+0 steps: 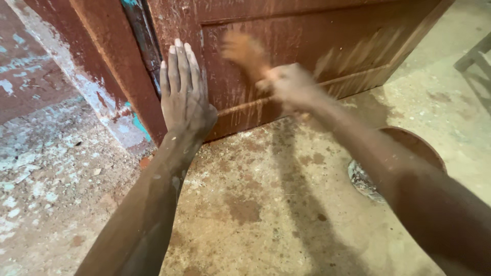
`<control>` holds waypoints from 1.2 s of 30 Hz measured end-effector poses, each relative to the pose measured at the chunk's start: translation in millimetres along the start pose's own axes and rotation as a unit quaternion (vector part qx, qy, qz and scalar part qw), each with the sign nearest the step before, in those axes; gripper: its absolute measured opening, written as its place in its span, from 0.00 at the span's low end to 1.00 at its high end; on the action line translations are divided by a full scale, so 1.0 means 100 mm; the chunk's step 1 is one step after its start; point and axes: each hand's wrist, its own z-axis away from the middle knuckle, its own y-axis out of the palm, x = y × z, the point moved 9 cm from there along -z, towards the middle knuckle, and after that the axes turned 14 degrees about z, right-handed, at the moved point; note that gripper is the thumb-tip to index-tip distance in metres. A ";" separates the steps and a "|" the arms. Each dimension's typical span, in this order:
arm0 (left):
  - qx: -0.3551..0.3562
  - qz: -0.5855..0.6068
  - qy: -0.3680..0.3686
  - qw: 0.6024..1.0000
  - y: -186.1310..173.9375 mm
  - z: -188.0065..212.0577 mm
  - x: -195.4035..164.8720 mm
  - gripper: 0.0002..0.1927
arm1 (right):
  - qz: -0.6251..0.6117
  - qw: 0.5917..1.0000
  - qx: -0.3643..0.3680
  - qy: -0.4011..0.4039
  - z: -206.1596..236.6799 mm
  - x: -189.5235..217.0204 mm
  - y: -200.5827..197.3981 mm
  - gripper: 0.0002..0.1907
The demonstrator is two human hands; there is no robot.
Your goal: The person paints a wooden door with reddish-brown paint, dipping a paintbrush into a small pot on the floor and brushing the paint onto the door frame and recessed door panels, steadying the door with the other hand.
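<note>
1. Left hand (pixel 183 94): flat and open, fingers straight and together, palm pressed against the lower part of the reddish-brown door (pixel 307 41). It grips nothing. Pale dust or paint flecks on skin and forearm.
2. Right hand (pixel 289 84): badly motion-blurred. Closed around something, a tan-orange smear (pixel 245 51) just above the fist and up against the door panel. Could be a pad, brush or scrap of abrasive paper; cannot tell which.
3. Door: recessed panel with a raised moulding along the bottom. Surface streaked with pale scratches and worn patches, thickest near the right hand. Top of the door is cut off by the frame edge.
4. Hinge side: dark metal strip (pixel 142 36) with traces of blue-green paint, just beside the left fingertips.
5. Wall (pixel 30 66) to the left: red paint peeling to pale blue and white.
6. Floor (pixel 266 204): bare concrete, dusty, stained reddish-brown.
7. Round dark bowl or pan (pixel 419 145) on the floor, mostly hidden behind the right forearm.
8. Grey furniture leg (pixel 473 59), upper right, cut off.
</note>
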 end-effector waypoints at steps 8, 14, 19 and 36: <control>-0.011 -0.032 0.000 0.999 -0.11 0.04 -0.03 0.58 | -0.063 0.979 -0.148 0.124 -0.15 -0.99 -0.74 0.24; 0.004 -0.005 -0.026 1.000 -0.10 0.09 0.21 0.53 | -0.007 0.995 -0.090 0.050 -0.14 -0.32 -0.33 0.14; 0.036 -0.049 -0.041 0.997 -0.08 0.16 0.32 0.53 | 0.164 0.980 -0.034 -0.107 0.05 0.48 0.31 0.16; -0.027 -0.047 0.039 0.998 -0.01 0.12 0.06 0.49 | 0.261 0.946 -0.186 -0.036 -0.34 -0.96 -0.49 0.22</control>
